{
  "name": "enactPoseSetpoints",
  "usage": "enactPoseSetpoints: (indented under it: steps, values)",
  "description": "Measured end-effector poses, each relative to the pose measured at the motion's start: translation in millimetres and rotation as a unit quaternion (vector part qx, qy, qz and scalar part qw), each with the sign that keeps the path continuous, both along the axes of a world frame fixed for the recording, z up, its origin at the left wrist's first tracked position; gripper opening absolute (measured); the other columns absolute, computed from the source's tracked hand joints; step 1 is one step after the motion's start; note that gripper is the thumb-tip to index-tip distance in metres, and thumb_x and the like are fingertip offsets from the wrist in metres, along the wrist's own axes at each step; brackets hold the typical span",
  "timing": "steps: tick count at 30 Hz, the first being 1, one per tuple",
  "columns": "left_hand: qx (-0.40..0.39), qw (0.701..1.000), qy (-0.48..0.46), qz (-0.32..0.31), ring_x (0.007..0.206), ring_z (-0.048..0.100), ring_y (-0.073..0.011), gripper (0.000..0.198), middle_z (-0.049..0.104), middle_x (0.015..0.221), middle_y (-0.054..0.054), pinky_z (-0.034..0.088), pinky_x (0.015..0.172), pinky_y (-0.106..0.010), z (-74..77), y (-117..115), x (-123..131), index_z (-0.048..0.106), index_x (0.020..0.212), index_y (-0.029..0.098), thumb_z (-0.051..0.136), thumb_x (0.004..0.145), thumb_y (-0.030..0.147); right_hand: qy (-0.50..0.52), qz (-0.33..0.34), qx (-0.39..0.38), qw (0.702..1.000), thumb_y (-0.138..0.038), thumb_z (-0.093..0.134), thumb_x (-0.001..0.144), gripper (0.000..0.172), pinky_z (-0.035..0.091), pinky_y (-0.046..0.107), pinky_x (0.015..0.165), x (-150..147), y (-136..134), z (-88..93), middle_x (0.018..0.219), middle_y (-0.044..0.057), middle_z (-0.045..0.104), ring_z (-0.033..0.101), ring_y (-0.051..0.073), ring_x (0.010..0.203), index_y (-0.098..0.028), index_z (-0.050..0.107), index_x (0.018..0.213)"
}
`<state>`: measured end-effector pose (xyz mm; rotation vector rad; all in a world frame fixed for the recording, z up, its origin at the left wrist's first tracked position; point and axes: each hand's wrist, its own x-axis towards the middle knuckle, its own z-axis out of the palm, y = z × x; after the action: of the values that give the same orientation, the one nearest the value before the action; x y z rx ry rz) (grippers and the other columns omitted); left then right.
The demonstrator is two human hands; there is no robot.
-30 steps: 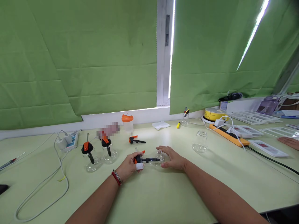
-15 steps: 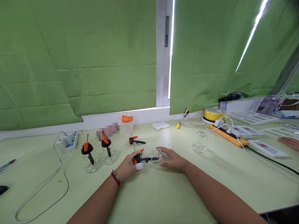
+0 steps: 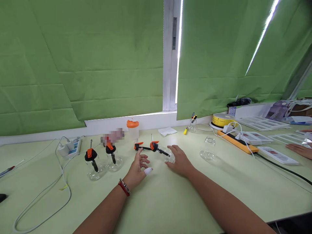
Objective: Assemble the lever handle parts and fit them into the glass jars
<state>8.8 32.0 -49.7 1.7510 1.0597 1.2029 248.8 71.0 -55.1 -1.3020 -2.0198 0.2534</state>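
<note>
Left hand (image 3: 137,170) has released the black-and-orange lever top (image 3: 154,146); right hand (image 3: 179,162) alone grasps its tilted clear glass jar (image 3: 172,157).

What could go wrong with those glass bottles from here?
The tilted glass bottle has only the right hand on it, so it might slip.

Its black-and-orange top sits close to the loose fitting lying nearby and could knock it.

The left hand is open beside an upright glass bottle; a careless swing might tip that over.
</note>
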Motion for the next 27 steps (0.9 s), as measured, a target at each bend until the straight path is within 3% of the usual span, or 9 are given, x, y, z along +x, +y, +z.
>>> enactPoseSetpoints:
  steps: [5,8,15,22,27]
  values:
    - [-0.023,0.995,0.090,0.039,0.099,0.052,-0.0175,0.081,0.043,0.113,-0.008,0.047,0.082,-0.034,-8.4,6.9,-12.8,0.014,0.139,0.027,0.062,0.074,0.023,0.054,-0.069,-0.104,0.991,-0.049,0.058,0.074,0.072,0.038,0.039,0.098,23.3,30.7,-18.6,0.133,0.011,0.043,0.046,0.026,0.118,-0.019,0.033,0.134]
    - [-0.018,0.989,0.130,0.065,0.102,0.051,-0.0192,0.080,0.044,0.118,-0.009,0.044,0.087,-0.036,-8.2,7.2,-16.7,0.018,0.140,0.026,0.061,0.073,0.024,0.056,-0.100,-0.128,0.985,-0.054,0.055,0.075,0.077,0.039,0.041,0.096,33.5,43.7,-25.6,0.134,0.017,0.042,0.047,0.029,0.118,-0.012,0.031,0.135]
    - [0.016,0.964,0.251,0.083,0.122,0.041,-0.0278,0.076,0.037,0.135,-0.016,0.040,0.095,-0.041,-10.4,9.0,-22.2,0.021,0.140,0.017,0.057,0.075,0.028,0.043,-0.145,-0.120,0.981,-0.050,0.050,0.079,0.074,0.030,0.042,0.104,44.0,59.0,-30.0,0.140,0.017,0.035,0.032,0.031,0.130,-0.012,0.027,0.138]
    - [0.027,0.940,0.323,0.107,0.131,0.030,-0.0304,0.067,0.030,0.142,-0.018,0.029,0.106,-0.045,-12.3,17.2,-23.2,0.034,0.135,0.012,0.057,0.073,0.028,0.050,-0.198,-0.114,0.972,-0.048,0.046,0.081,0.075,0.030,0.045,0.103,53.2,74.4,-34.4,0.138,0.023,0.034,0.033,0.035,0.129,-0.005,0.022,0.138]
    - [0.022,0.918,0.377,0.125,0.133,0.026,-0.0323,0.052,0.028,0.144,-0.017,0.027,0.106,-0.047,-17.0,24.4,-18.8,0.046,0.125,0.014,0.053,0.077,0.031,0.069,-0.228,-0.094,0.967,-0.041,0.046,0.081,0.074,0.027,0.047,0.106,53.9,78.4,-37.6,0.139,0.020,0.033,0.027,0.036,0.131,-0.010,0.013,0.140]
